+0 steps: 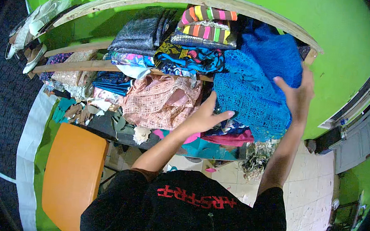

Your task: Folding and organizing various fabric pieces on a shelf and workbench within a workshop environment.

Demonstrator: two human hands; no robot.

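A bright blue lace fabric [251, 90] lies in a loose heap at the right end of the shelf, partly over other cloth. My left hand [207, 117] is at its lower left edge, thumb spread from the fingers; some fingertips are hidden by the cloth's edge. At the heap's right side is my right hand [299, 92], its thumb toward the lace and its fingers stretched upward along the edge. Both hands look open, and I cannot tell how firmly they touch the lace. Beside my left hand lies a pink net-like lace fabric [162, 102].
Folded striped cloth [208, 27], dark shiny cloth [141, 32] and patterned cloth [190, 58] are stacked along the wooden shelf [77, 65]. Fabric scraps [258, 161] hang below at the right. An orange chair [74, 172] stands at the left, and pale shoes [33, 58] sit at the far left end.
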